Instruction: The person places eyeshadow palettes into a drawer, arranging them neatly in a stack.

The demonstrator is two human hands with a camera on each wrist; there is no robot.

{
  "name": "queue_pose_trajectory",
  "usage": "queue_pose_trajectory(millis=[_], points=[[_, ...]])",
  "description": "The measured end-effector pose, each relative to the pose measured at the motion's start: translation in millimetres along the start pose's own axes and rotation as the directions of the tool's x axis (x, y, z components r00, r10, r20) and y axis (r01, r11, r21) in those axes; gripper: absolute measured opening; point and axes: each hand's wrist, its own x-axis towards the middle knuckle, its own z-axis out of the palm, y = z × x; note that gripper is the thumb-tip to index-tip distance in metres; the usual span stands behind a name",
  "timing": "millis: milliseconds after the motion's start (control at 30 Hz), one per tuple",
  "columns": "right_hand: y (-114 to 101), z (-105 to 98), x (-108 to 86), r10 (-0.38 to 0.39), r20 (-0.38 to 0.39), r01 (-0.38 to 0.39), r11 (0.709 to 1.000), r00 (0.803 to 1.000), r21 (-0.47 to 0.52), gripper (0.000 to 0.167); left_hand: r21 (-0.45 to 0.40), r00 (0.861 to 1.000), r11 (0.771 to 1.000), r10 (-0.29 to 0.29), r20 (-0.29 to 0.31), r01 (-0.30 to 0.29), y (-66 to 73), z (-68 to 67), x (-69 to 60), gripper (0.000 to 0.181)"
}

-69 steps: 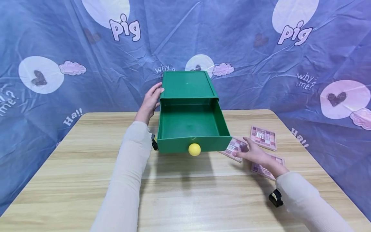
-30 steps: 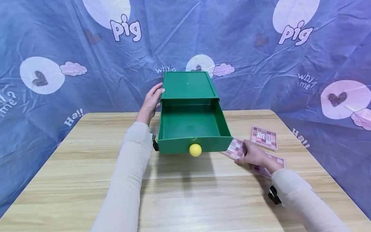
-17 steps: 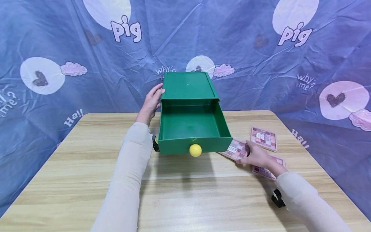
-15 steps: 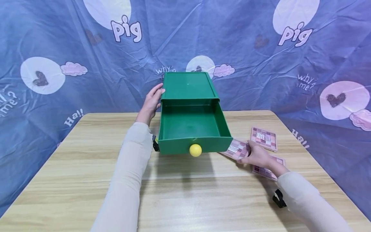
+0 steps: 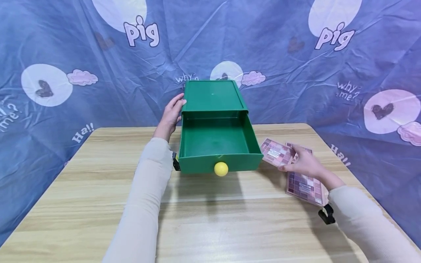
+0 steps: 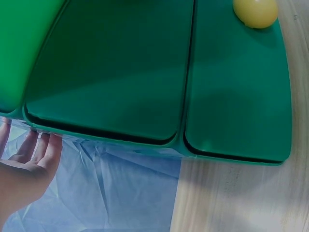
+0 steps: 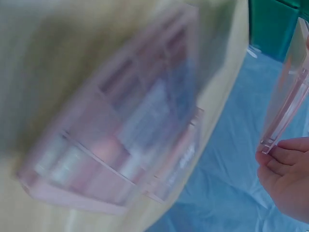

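Observation:
A green drawer unit point(image 5: 213, 95) stands at mid-table, its top drawer point(image 5: 197, 165) pulled out and a yellow knob point(image 5: 221, 168) on the front. My left hand point(image 5: 171, 114) lies against the unit's left side; in the left wrist view its fingers point(image 6: 50, 153) touch the edge fairly straight. My right hand point(image 5: 307, 163) pinches one edge of a pink eyeshadow palette point(image 5: 276, 152), raised off the table beside the drawer's right wall. Below that hand lies a second palette point(image 5: 305, 187). A third palette point(image 7: 179, 166) is partly hidden behind the hand in the head view.
The wooden table point(image 5: 98, 204) ends at a blue printed cloth point(image 5: 279, 44) hanging behind and at the sides. Lower drawer fronts point(image 6: 111, 72) show in the left wrist view, one with a yellow knob point(image 6: 256, 10). The right wrist view is partly blurred.
My right hand has taken hold of the nearest palette and lifted it off the table, shifting up and to the right. My left hand and the drawer unit stay put.

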Motion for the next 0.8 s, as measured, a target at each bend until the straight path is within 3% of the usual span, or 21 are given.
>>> queue_pose_trajectory(millis=[300,567,800], points=[[-12,-31,4.4,-0.030,-0.012,0.030,0.999,0.999,0.011,0.096,-0.013,1.000,1.000,0.013,0.014,-0.013,-0.6,0.2,-0.2,0.047],[-26,-58,4.3,0.037,-0.016,-0.038,0.997,0.999,-0.074,0.099,-0.009,1.000,1.000,0.014,0.011,-0.014,-1.2,0.8,-0.9,0.046],[-33,-80,6.1,0.014,-0.038,-0.017,0.997,0.999,-0.075,0.095,-0.017,1.000,1.000,0.018,0.014,-0.017,-0.8,1.2,-1.6,0.047]])
